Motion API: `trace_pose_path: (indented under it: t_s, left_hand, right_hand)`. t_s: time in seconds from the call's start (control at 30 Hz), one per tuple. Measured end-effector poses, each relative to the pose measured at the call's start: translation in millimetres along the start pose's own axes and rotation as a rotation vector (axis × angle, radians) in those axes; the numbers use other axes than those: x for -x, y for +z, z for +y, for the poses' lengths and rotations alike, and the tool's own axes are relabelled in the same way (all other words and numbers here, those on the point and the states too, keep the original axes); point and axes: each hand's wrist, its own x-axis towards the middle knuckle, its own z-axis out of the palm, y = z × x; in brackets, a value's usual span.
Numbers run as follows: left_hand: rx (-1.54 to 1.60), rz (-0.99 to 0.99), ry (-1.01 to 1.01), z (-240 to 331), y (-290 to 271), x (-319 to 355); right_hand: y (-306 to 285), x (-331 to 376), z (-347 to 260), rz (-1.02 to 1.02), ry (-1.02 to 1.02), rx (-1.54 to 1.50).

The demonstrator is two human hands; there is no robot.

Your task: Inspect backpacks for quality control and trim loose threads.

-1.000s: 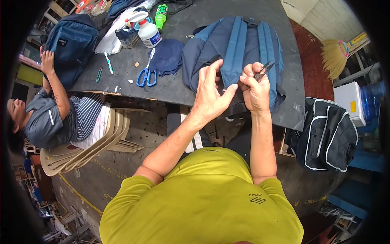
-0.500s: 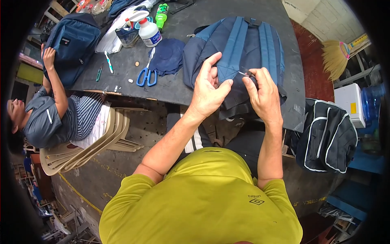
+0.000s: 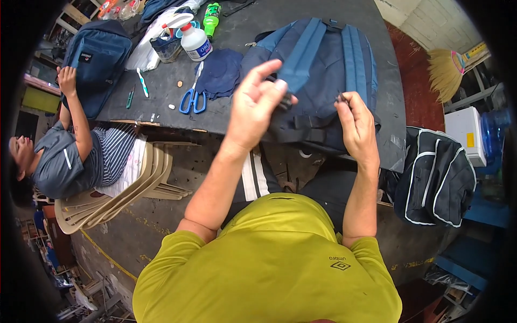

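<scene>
A navy and blue backpack (image 3: 328, 81) lies on the dark table, its shoulder straps facing up. My left hand (image 3: 250, 110), slightly blurred, is at the lower end of the left shoulder strap (image 3: 304, 59). Its curled fingers grip black webbing there, while thumb and forefinger stand apart. Over the bag's lower right part, my right hand (image 3: 358, 129) pinches a small dark tool (image 3: 341, 98). Most of that tool is hidden by the fingers, so its kind is unclear.
Blue-handled scissors (image 3: 193, 101), navy cloth (image 3: 219, 72), a spray bottle (image 3: 195, 42) and a green bottle (image 3: 211, 20) sit left of the bag. Further left, a seated person (image 3: 67, 156) handles another blue backpack (image 3: 99, 62). A black bag (image 3: 435, 177) stands right of the table.
My left hand has moved left and turned, and the strap's lower end has lifted with it. My right hand has drawn the small tool away from the strap, slightly right.
</scene>
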Motion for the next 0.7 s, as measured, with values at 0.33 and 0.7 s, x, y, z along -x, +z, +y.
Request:
trace_pose_path:
  t_s: [0.33, 0.7]
  left_hand:
    - [-0.588, 0.252, 0.028, 8.5, -82.1, 10.6]
    - [-1.289, -0.168, 0.659, -8.2, -17.3, 16.4]
  right_hand:
    - [-3.8, 5.6, -6.2, -0.133, -0.218, 0.401]
    - [8.9, -2.3, -5.5, -0.198, -0.225, 0.168]
